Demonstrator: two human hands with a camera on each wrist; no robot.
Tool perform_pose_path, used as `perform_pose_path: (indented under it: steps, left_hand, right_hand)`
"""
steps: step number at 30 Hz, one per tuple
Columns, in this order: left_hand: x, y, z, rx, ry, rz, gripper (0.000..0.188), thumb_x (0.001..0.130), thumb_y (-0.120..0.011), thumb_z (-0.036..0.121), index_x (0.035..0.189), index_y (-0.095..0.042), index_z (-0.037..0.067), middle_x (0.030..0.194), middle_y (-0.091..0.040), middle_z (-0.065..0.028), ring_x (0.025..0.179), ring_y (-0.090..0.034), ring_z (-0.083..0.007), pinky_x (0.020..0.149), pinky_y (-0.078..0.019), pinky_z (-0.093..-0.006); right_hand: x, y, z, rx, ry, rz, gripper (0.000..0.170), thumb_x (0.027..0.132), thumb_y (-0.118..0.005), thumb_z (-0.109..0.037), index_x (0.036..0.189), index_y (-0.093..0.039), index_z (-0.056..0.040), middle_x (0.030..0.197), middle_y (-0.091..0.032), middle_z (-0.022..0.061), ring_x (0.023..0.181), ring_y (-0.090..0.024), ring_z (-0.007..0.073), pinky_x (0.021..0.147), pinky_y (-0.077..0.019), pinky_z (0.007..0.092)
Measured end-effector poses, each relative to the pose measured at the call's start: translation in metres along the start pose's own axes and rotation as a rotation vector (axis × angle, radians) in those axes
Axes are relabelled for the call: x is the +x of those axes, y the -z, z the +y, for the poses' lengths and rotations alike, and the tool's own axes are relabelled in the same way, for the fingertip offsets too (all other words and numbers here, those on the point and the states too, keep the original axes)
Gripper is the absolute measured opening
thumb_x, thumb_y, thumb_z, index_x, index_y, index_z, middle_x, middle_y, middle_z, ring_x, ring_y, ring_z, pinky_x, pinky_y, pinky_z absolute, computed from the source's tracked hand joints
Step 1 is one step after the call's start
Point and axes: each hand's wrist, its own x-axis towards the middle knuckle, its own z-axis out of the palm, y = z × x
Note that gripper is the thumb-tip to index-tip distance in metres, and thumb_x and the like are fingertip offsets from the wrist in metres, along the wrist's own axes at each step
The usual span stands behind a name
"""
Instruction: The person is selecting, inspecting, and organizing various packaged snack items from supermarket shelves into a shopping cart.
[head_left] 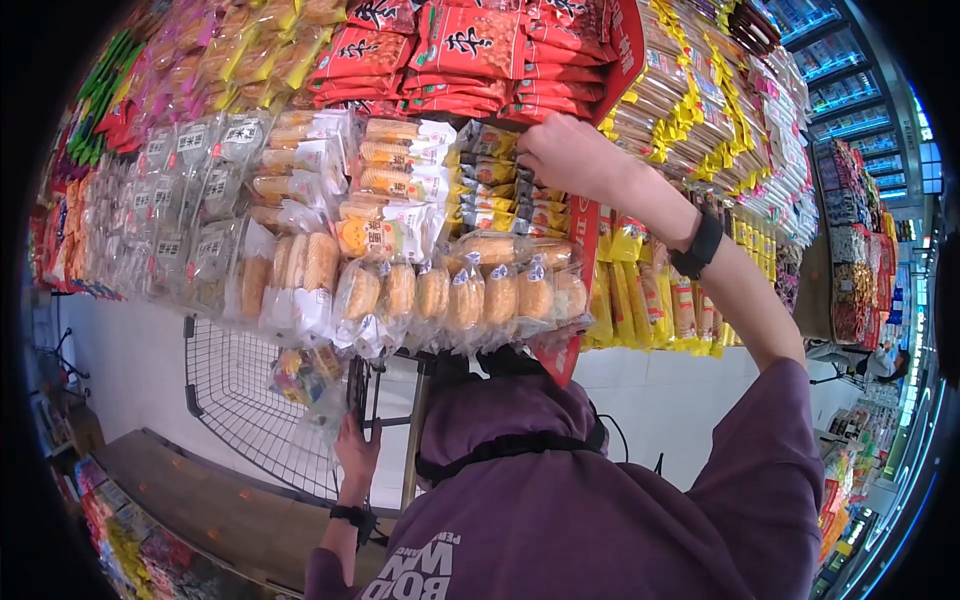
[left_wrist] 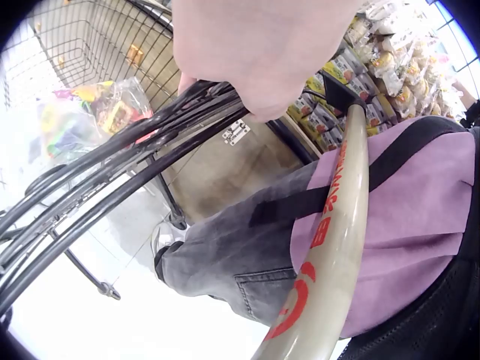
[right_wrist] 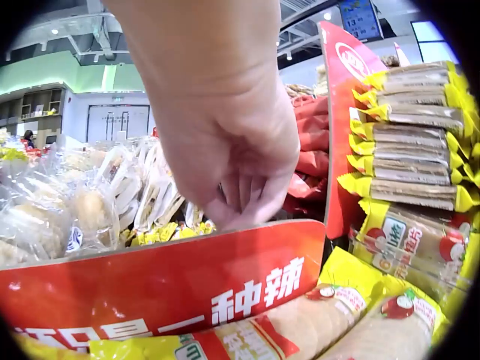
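My right hand [head_left: 570, 155] reaches down into a bin of small yellow-and-dark snack packets [head_left: 490, 175], beside a red divider [head_left: 588, 235]. In the right wrist view the fingers of the right hand [right_wrist: 236, 161] bend down behind the divider's top edge, over yellow packets [right_wrist: 161, 234]. Its fingertips are partly hidden there, and I cannot tell whether they pinch a packet. Low on the left, my left hand [head_left: 357, 455] grips the shopping cart [head_left: 250, 400]. Its fingers curl round the dark wires [left_wrist: 112, 191] of the cart in the left wrist view.
A clear bag of colourful goods [left_wrist: 112, 112] is in the cart. The cart's pale handle [left_wrist: 330, 247] crosses close before my body. Bagged round pastries [head_left: 500, 295] line the display's front. Red bags [head_left: 465, 50] are stacked behind, and yellow-ended packs [head_left: 690, 90] lie right of the divider.
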Motion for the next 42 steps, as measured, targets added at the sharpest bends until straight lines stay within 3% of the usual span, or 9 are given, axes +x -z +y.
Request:
perform_pose_path:
  steps: [3,10,13,20,25,28,34,37,42]
  left_hand:
    - [0.002,0.003,0.002,-0.013,-0.014,0.008,0.044,0.086,-0.074,0.021,0.121,-0.056,0.001,0.099,-0.065,-0.0185,0.09,-0.066,-0.0398,0.072,-0.0539,-0.0476]
    - [0.0,-0.002,-0.003,0.013,-0.057,0.041,0.044,0.086,-0.073,0.021,0.12,-0.057,0.0,0.1,-0.066,-0.0187,0.089,-0.066,-0.0398,0.071,-0.054,-0.0467]
    - [0.0,-0.001,-0.003,0.004,-0.043,0.028,0.044,0.086,-0.073,0.022,0.121,-0.057,0.0,0.1,-0.066,-0.0189,0.089,-0.066,-0.04,0.071,-0.054,-0.0466]
    - [0.001,-0.002,-0.003,0.007,-0.028,0.027,0.044,0.086,-0.073,0.022,0.121,-0.058,0.0,0.097,-0.065,-0.0192,0.089,-0.066,-0.0402,0.071,-0.0539,-0.0468]
    - [0.003,-0.002,-0.002,0.009,-0.045,0.025,0.044,0.086,-0.073,0.022,0.121,-0.057,0.0,0.099,-0.066,-0.0196,0.089,-0.066,-0.0403,0.072,-0.0539,-0.0472]
    - [0.003,0.0,-0.002,-0.014,-0.05,0.024,0.045,0.087,-0.073,0.021,0.122,-0.057,0.0,0.1,-0.066,-0.0198,0.089,-0.066,-0.0405,0.072,-0.054,-0.0473]
    - [0.003,0.0,-0.001,-0.01,-0.037,0.018,0.045,0.086,-0.073,0.02,0.123,-0.056,0.001,0.1,-0.066,-0.0195,0.09,-0.066,-0.0401,0.072,-0.054,-0.0471]
    - [0.001,0.001,0.0,-0.008,-0.01,0.007,0.046,0.086,-0.074,0.02,0.124,-0.056,0.001,0.1,-0.066,-0.0193,0.091,-0.066,-0.0397,0.073,-0.0539,-0.0469]
    - [0.004,0.003,0.003,-0.021,0.006,-0.018,0.047,0.085,-0.074,0.019,0.124,-0.055,0.0,0.103,-0.066,-0.0188,0.093,-0.066,-0.0395,0.075,-0.0538,-0.047]
  right_hand:
    - [0.016,-0.001,-0.012,-0.161,0.069,0.228,0.011,0.081,-0.06,-0.001,0.09,-0.062,0.0033,0.072,-0.064,0.022,0.071,-0.067,0.04,0.063,-0.0541,0.0489]
    - [0.03,-0.021,-0.027,-0.145,-0.053,0.223,0.016,0.082,-0.064,-0.008,0.093,-0.059,0.0021,0.072,-0.064,0.0208,0.072,-0.067,0.0388,0.062,-0.0536,0.0487]
    - [0.026,-0.025,-0.025,-0.159,-0.017,0.298,0.01,0.079,-0.067,-0.007,0.084,-0.065,0.0008,0.075,-0.068,0.0174,0.074,-0.07,0.0351,0.063,-0.0554,0.0455]
    - [-0.013,0.009,-0.01,-0.367,-0.034,0.197,0.004,0.079,-0.064,-0.003,0.083,-0.065,-0.0013,0.076,-0.067,0.0165,0.074,-0.07,0.0329,0.063,-0.0563,0.0414]
    - [-0.015,-0.02,0.005,-0.303,0.026,0.104,0.01,0.077,-0.066,-0.001,0.087,-0.065,-0.003,0.087,-0.066,0.0143,0.09,-0.068,0.031,0.076,-0.0565,0.0401]
    - [-0.01,-0.034,0.014,-0.169,0.128,0.206,0.012,0.078,-0.067,-0.003,0.088,-0.062,-0.0019,0.083,-0.063,0.0171,0.084,-0.067,0.0341,0.071,-0.0552,0.044]
    - [0.001,-0.021,0.005,-0.387,0.0,-0.024,0.021,0.079,-0.072,-0.009,0.095,-0.063,0.0011,0.083,-0.066,0.0178,0.082,-0.068,0.0351,0.07,-0.0552,0.0437]
    - [-0.002,-0.016,-0.007,-0.251,-0.101,0.113,0.021,0.08,-0.073,-0.01,0.095,-0.062,0.0017,0.079,-0.066,0.0185,0.079,-0.068,0.0364,0.068,-0.0548,0.0445]
    - [-0.006,-0.03,0.004,-0.087,0.009,0.078,0.013,0.08,-0.068,-0.003,0.091,-0.064,0.0015,0.081,-0.067,0.019,0.081,-0.069,0.0366,0.071,-0.0566,0.0442]
